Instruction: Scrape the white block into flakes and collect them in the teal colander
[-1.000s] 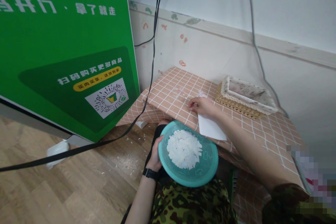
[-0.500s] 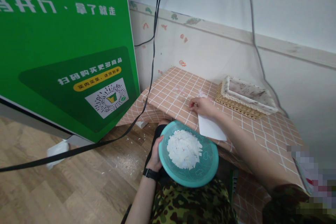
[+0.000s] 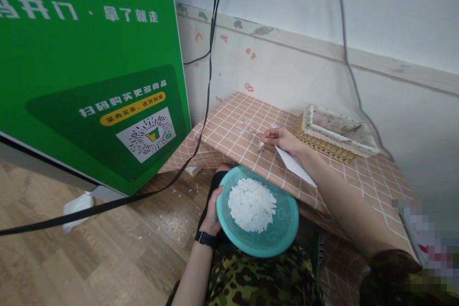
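Observation:
My left hand (image 3: 214, 210) is closed on the left rim of a round teal plastic colander (image 3: 283, 229), held over my lap. White paper scraps (image 3: 253, 204) lie heaped in it. Over the checked tabletop, my right hand (image 3: 281, 139) is closed, with a sheet of white paper (image 3: 296, 166) jutting from beneath the palm toward the table's front edge. Its thumb and fingertips are pinched together. A small pale bit shows just below the fingertips; whether they grip it I cannot tell.
A fabric-lined wicker basket (image 3: 333, 136) stands by the wall on the checked tablecloth (image 3: 233, 122). Left is a large green panel (image 3: 89, 57). A black cable (image 3: 211, 57) hangs before the table and runs across left. White bits litter the wooden floor (image 3: 118, 253).
My right hand has shifted slightly right and up with the paper, which now shows a narrower face. A pale bit now shows below its fingertips. The colander is nearly still.

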Available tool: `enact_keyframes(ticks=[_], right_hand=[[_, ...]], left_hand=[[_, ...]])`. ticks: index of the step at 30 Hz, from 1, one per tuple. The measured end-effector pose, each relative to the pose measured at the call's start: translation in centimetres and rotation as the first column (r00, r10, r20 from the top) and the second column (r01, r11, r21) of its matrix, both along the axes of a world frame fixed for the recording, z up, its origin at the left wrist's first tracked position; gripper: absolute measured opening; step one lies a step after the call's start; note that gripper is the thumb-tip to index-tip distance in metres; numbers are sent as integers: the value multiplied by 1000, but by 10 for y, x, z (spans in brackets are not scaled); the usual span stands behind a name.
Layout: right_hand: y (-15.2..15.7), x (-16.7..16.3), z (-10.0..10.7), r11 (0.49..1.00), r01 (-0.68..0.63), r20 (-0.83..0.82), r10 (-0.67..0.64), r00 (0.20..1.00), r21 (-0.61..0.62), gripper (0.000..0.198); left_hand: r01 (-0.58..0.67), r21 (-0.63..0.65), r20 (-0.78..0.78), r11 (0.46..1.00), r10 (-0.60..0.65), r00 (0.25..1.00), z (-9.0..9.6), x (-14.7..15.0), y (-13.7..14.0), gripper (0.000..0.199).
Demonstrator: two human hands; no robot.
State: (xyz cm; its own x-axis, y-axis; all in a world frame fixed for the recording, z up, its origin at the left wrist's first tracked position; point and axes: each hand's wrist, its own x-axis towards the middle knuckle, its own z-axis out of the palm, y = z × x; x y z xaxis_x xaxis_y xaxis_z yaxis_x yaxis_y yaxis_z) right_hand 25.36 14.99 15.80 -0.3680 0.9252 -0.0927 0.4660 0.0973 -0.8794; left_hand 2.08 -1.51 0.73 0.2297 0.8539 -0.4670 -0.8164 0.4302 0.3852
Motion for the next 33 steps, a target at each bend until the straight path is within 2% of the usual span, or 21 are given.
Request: enact_keyframes(ticks=[3,9,14,19,33], right_hand=[[-2,-1,1,998,22,-47,-25,999,-56,32],[-4,-4,1,995,64,-46,-67,997,-74,28],[-1,-1,-4,991,26,-114,-41,993,-131,26],[2,1,-8,991,47,-135,-63,989,-123,27],[1,0,-4,991,119,-202,-130,971,-68,24]], left_hand=[[21,-8,8,1000,-21,1000,1,-1,-1,23],[16,-13,7,1000,-16,1000,4,-1,-1,18],[-7,-32,-10,999,6,1000,4,0,0,19],[24,-25,27,999,-23,999,2,1,0,20],[23,4,51,1000,-23,998,-1,0,0,20]])
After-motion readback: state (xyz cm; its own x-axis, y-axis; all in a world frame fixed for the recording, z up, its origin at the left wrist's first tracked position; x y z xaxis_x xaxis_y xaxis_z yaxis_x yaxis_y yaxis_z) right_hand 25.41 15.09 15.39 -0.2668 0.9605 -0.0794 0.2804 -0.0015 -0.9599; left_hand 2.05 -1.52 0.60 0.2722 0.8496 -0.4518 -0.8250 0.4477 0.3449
